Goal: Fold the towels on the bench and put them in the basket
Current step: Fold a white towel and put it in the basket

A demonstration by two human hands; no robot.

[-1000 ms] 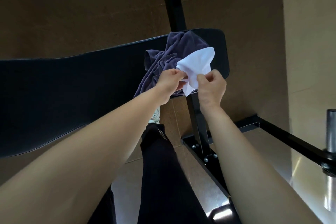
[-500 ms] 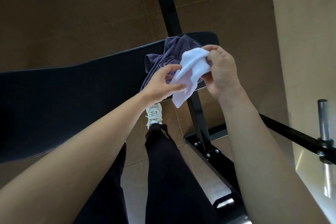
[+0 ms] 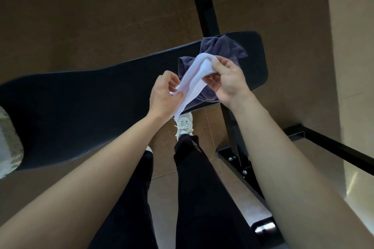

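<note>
A small white towel (image 3: pixel 195 79) hangs bunched in the air above the right end of the black padded bench (image 3: pixel 91 107). My left hand (image 3: pixel 163 95) pinches its lower left edge, and my right hand (image 3: pixel 227 80) grips its upper end with curled fingers. Behind the white towel, a crumpled purple towel (image 3: pixel 221 47) lies on the bench's right end, partly hidden by the cloth and my right hand. No basket is in view.
A pale greenish fabric thing (image 3: pixel 9 143) shows at the left edge of the bench. The bench's black metal frame (image 3: pixel 204 6) runs back across the brown tiled floor, with another bar (image 3: pixel 334 145) at the right. My legs and a white shoe (image 3: pixel 184 123) stand below the bench.
Both hands have lifted the white towel off the purple one and drawn it out between them. My left hand slid left along the edge, and the view shifted so more of the bench shows.
</note>
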